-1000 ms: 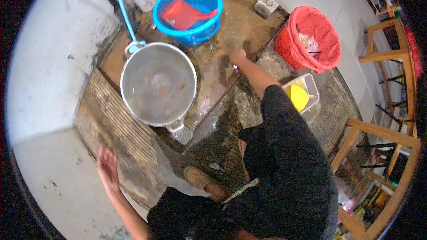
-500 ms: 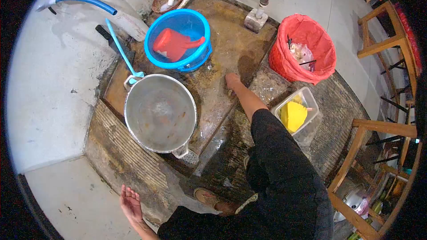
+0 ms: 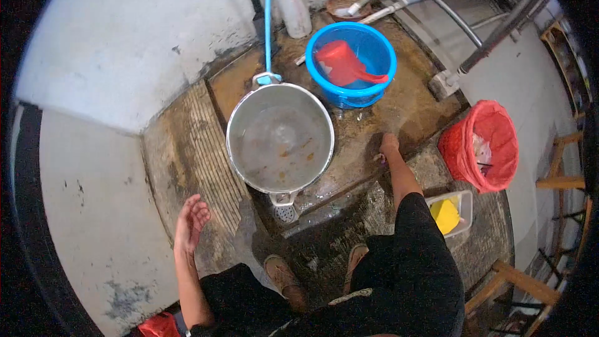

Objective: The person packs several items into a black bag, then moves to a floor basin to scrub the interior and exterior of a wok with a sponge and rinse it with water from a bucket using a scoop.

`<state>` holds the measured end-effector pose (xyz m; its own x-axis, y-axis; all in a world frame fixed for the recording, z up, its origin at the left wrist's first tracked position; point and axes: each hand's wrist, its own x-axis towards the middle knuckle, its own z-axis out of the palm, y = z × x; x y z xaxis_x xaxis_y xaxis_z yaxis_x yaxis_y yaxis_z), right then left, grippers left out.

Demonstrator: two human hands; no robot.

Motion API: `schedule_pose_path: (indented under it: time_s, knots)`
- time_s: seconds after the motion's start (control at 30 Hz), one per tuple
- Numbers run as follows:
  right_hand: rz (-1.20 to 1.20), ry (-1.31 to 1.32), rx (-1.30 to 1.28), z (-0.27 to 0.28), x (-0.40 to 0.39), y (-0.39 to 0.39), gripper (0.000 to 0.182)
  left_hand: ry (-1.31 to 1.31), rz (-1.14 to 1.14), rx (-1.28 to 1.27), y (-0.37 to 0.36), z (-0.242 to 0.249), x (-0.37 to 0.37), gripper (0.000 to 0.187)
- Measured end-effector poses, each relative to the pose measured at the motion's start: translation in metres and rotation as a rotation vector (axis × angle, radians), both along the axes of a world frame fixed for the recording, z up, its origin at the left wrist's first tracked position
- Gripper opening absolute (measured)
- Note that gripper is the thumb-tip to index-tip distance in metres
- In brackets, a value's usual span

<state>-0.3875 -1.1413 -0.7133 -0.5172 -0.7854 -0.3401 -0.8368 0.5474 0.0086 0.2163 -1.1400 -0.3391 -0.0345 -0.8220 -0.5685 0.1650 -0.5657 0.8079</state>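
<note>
My left hand [image 3: 192,219] is raised at the lower left, its fingers loosely curved and apart, holding nothing. Farther off, my right hand [image 3: 388,145] hangs low over the wet floor, fingers together around something small that I cannot make out. Between the hands sits a large metal pot [image 3: 281,138] with a little cloudy liquid and brown bits at its bottom. Behind it, nearer my right hand, stands a blue basin [image 3: 351,95] with a red dipper [image 3: 342,65] inside.
A light-blue stick [image 3: 268,31] leans behind the pot. At right are a red-lined bin [image 3: 452,150] and a clear tub [image 3: 465,212] holding something yellow. A drain grate [image 3: 285,213] lies before the pot. Pipes, a metal frame foot [image 3: 444,85] and wooden furniture [image 3: 524,284] stand around.
The view has turned, so the pot, basin and bin appear farther right. My left hand has risen in the picture, its fingers more curled. My right hand remains low beyond the step.
</note>
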Motion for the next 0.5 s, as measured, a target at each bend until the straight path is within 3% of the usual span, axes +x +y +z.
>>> schedule_pose_path:
  time_s: [0.03,0.13,0.23,0.43,0.5]
  knots:
    - [-0.016,-0.030,0.014,0.032,0.008,0.000,0.023,-0.010,-0.032,-0.015,0.000,0.001,-0.003,0.031]
    - [0.257,0.044,0.464,-0.027,-0.022,-0.018,0.026,-0.093,-0.112,-0.027,0.002,0.012,-0.014,0.027]
    - [0.188,-0.085,0.276,-0.028,-0.028,-0.004,0.033,-0.159,-0.152,-0.003,0.001,0.017,-0.017,0.026]
    - [0.228,0.188,-0.051,-0.008,0.003,0.018,0.034,-0.149,-0.206,-0.045,-0.002,0.013,-0.012,0.024]
    - [0.240,0.079,-0.081,-0.019,-0.001,0.022,0.042,-0.170,-0.215,-0.031,-0.003,0.010,-0.010,0.023]
